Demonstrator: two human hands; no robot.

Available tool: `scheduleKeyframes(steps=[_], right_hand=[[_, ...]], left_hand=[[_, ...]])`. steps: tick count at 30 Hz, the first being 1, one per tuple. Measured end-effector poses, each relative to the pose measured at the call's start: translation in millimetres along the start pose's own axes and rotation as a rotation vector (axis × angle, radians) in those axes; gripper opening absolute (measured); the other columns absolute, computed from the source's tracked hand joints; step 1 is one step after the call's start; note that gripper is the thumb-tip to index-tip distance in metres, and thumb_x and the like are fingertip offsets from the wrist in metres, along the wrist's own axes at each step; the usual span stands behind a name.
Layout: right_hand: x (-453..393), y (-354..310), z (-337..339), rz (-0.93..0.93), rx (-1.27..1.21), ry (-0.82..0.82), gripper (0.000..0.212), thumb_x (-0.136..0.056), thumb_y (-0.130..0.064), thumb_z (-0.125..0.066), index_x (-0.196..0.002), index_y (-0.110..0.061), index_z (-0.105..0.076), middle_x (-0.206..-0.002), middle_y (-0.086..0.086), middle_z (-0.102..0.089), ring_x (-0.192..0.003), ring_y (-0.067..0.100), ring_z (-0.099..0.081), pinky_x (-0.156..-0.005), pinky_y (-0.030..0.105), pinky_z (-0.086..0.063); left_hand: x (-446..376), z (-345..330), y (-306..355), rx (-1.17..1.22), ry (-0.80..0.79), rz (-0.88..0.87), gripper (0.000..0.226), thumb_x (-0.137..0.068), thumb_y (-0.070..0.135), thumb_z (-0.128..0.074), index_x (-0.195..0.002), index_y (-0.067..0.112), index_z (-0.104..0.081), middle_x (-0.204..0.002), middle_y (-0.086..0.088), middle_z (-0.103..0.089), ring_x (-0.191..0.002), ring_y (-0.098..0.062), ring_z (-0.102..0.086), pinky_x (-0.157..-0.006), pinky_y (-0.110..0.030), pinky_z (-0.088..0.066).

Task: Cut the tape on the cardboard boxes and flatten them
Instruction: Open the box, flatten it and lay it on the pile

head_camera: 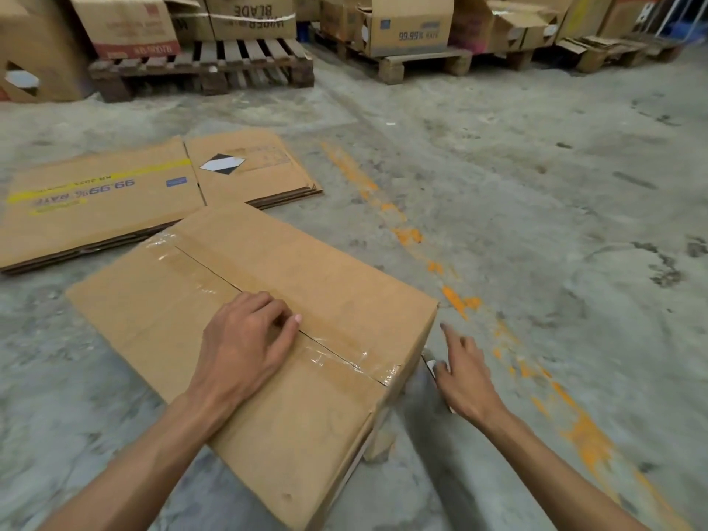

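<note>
A closed brown cardboard box (325, 270) stands on the concrete floor in front of me. Clear tape (344, 358) runs along its centre seam, wrinkled at both ends. My left hand (245, 339) rests on top of the box with fingers bent over the seam. My right hand (463, 369) is beside the box's right end, holding a small cutter (431, 362) at the top corner where the tape folds down; its index finger sticks out straight. The blade itself is blurred.
Several flattened boxes (115, 201) lie stacked on the floor behind the box to the left. Wooden pallets (199, 67) loaded with more cardboard boxes (406, 24) line the back. An orange painted line (452, 297) crosses the floor on the right.
</note>
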State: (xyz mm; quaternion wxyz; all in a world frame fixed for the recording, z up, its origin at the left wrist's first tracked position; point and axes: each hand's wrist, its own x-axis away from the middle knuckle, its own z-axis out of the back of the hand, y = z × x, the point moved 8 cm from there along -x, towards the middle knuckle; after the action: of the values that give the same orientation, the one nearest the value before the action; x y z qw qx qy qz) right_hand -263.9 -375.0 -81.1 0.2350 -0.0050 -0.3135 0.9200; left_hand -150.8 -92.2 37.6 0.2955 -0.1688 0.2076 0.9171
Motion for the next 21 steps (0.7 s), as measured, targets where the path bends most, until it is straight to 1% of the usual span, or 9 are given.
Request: scheduleKeyframes(steps=[2, 3, 5, 7, 8, 10, 14, 18, 21], right_hand=[[8, -48, 34, 0.338, -0.312, 0.160, 0.073, -0.080, -0.008, -0.056, -0.146, -0.026, -0.031, -0.136, -0.005, -0.037, -0.131, 0.019, -0.035, -0.109, 0.043, -0.033], [14, -72, 44, 0.516, -0.280, 0.160, 0.078, -0.074, -0.008, -0.060, -0.145, -0.028, -0.035, -0.142, -0.006, -0.035, -0.137, 0.017, -0.030, -0.113, 0.044, -0.028], [22, -107, 43, 0.751, -0.014, 0.059, 0.083, -0.065, -0.017, -0.063, -0.142, -0.037, -0.042, -0.156, -0.007, -0.024, -0.149, 0.019, -0.012, -0.118, 0.044, -0.008], [21, -118, 32, 0.835, 0.202, -0.097, 0.084, -0.066, -0.030, -0.064, -0.143, -0.048, -0.037, -0.163, -0.012, -0.010, -0.151, 0.016, 0.007, -0.116, 0.051, 0.010], [16, -117, 27, 0.832, 0.267, -0.175, 0.085, -0.068, -0.036, -0.065, -0.144, -0.053, -0.032, -0.163, -0.015, -0.007, -0.150, 0.012, 0.011, -0.114, 0.058, 0.013], [5, -113, 26, 0.798, 0.298, -0.279, 0.085, -0.070, -0.049, -0.070, -0.143, -0.059, -0.027, -0.161, -0.022, -0.009, -0.149, 0.006, 0.007, -0.115, 0.061, 0.001], [-11, -122, 38, 0.791, 0.252, -0.321, 0.084, -0.060, -0.078, -0.068, -0.136, -0.060, -0.037, -0.151, -0.029, -0.026, -0.141, 0.004, -0.017, -0.111, 0.051, -0.029], [-17, -130, 41, 0.764, 0.116, -0.344, 0.076, -0.056, -0.073, -0.075, -0.127, -0.057, -0.052, -0.139, -0.031, -0.037, -0.130, 0.004, -0.028, -0.110, 0.046, -0.031], [-20, -128, 44, 0.788, 0.093, -0.328, 0.073, -0.062, -0.073, -0.072, -0.130, -0.053, -0.052, -0.136, -0.028, -0.041, -0.128, 0.007, -0.034, -0.109, 0.039, -0.032]], left_hand=[[0, 0, 1, 0.017, -0.010, 0.010, 0.032, -0.093, 0.045, -0.047, -0.072, 0.023, -0.058, -0.062, 0.009, -0.048, -0.064, -0.016, -0.051, -0.061, -0.034, -0.046], [0, 0, 1, 0.030, -0.019, 0.015, 0.031, -0.093, 0.044, -0.048, -0.072, 0.023, -0.056, -0.058, 0.008, -0.044, -0.062, -0.015, -0.050, -0.059, -0.034, -0.046], [1, 2, 1, 0.053, -0.030, 0.032, 0.027, -0.092, 0.043, -0.050, -0.073, 0.024, -0.054, -0.057, 0.008, -0.042, -0.060, -0.013, -0.048, -0.056, -0.032, -0.044], [1, 6, -2, 0.048, -0.006, 0.059, 0.025, -0.092, 0.042, -0.051, -0.073, 0.025, -0.052, -0.058, 0.009, -0.044, -0.059, -0.011, -0.048, -0.054, -0.030, -0.041], [2, 10, -4, 0.041, 0.021, 0.083, 0.026, -0.092, 0.042, -0.050, -0.072, 0.024, -0.051, -0.057, 0.009, -0.044, -0.057, -0.011, -0.048, -0.053, -0.030, -0.041], [3, 17, -8, 0.025, 0.078, 0.125, 0.031, -0.093, 0.042, -0.048, -0.068, 0.023, -0.048, -0.052, 0.007, -0.042, -0.052, -0.014, -0.047, -0.049, -0.030, -0.040], [7, 28, -11, -0.013, 0.165, 0.161, 0.037, -0.094, 0.040, -0.045, -0.063, 0.020, -0.046, -0.046, 0.004, -0.036, -0.043, -0.018, -0.042, -0.044, -0.029, -0.036], [10, 31, -26, -0.016, 0.197, 0.303, 0.044, -0.098, 0.036, -0.050, -0.060, 0.016, -0.041, -0.045, 0.003, -0.036, -0.043, -0.016, -0.039, -0.045, -0.027, -0.028], [12, 28, -43, 0.096, 0.212, 0.390, 0.039, -0.101, 0.035, -0.042, -0.067, 0.017, -0.045, -0.056, 0.002, -0.047, -0.056, -0.021, -0.046, -0.055, -0.033, -0.030]])
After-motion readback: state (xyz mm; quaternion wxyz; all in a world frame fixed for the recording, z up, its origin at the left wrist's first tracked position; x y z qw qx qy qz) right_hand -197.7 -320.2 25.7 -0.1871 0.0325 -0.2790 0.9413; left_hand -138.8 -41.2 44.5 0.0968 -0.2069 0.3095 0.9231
